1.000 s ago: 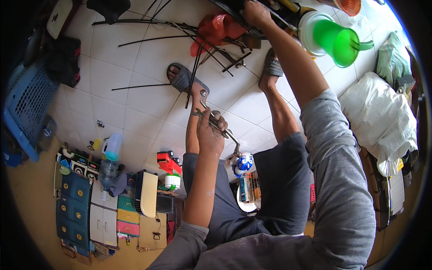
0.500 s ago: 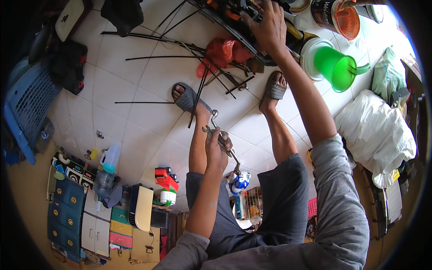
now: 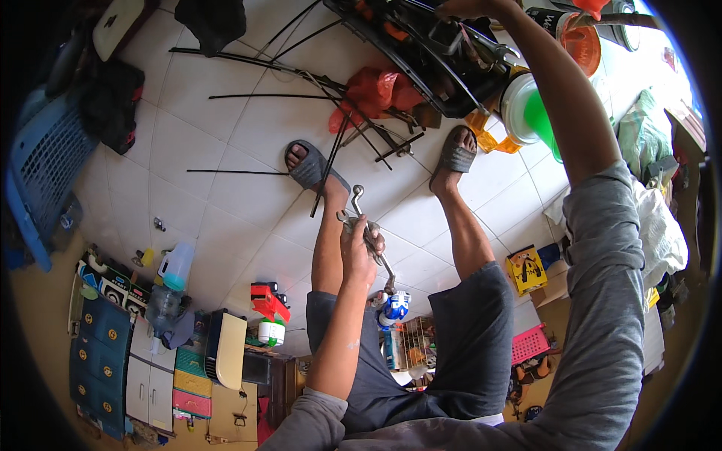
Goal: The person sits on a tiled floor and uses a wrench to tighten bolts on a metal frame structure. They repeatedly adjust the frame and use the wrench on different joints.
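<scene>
My left hand (image 3: pixel 362 246) is closed around wrenches, held above my shins. An offset ring wrench (image 3: pixel 357 198) sticks out of both sides of the fist, and the jaw of an open-end wrench (image 3: pixel 344 217) shows beside it. My right arm stretches to the top right. There my right hand (image 3: pixel 472 9) is over the far side of a black toolbox tray (image 3: pixel 412 69) filled with tools. The picture's edge cuts that hand off, and its fingers are mostly hidden. Another open-end wrench (image 3: pixel 507 52) lies at the tray's right end.
Thin black rods (image 3: pixel 271 97) and a red plastic bag (image 3: pixel 368 94) lie on the tiles left of the tray. To its right stand a white tub (image 3: pixel 517 105), a green pitcher (image 3: pixel 538 119) and an orange bucket (image 3: pixel 583 49). A blue plastic chair (image 3: pixel 45 158) is at far left.
My right hand has moved farther up, toward the picture's top edge, and its forearm has swung right, partly covering the green pitcher. The left hand keeps its wrenches almost in place.
</scene>
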A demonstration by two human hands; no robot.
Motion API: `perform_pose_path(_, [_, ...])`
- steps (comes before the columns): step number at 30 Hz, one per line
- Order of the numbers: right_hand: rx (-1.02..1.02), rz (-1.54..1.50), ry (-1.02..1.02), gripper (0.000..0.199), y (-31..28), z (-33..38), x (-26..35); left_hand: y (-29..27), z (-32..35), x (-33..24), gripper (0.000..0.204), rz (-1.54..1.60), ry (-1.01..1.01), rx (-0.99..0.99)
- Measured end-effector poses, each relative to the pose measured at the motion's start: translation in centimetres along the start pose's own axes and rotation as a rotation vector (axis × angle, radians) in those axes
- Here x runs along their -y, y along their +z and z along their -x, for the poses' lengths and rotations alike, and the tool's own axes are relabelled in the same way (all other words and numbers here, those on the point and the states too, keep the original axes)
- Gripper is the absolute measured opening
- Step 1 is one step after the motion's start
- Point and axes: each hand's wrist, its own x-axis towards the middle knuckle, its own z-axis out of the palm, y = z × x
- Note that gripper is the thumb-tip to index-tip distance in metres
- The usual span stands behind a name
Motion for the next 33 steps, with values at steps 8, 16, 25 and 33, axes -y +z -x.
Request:
perform_pose_path(8, [-0.508, 0.432, -0.011, 0.046, 10.4, 11.4, 6.7, 0.0, -0.1, -0.1, 0.016, 0.009, 0.009, -0.007])
perform_pose_path(16, [-0.367, 0.091, 0.023, 0.042, 14.7, 10.9, 8.3, 0.2, -0.6, -0.1, 0.018, -0.039, 0.009, -0.039])
perform_pose_path(25, [-0.686, 0.239, 0.317, 0.048, 11.0, 0.1, 1.5, 0.5, -0.7, -0.1, 0.017, -0.073, -0.012, -0.042])
perform_pose_path(33, [-0.466, 0.226, 0.266, 0.052, 9.7, 1.3, 0.9, 0.5, -0.5, -0.5, 0.016, -0.065, 0.015, -0.047])
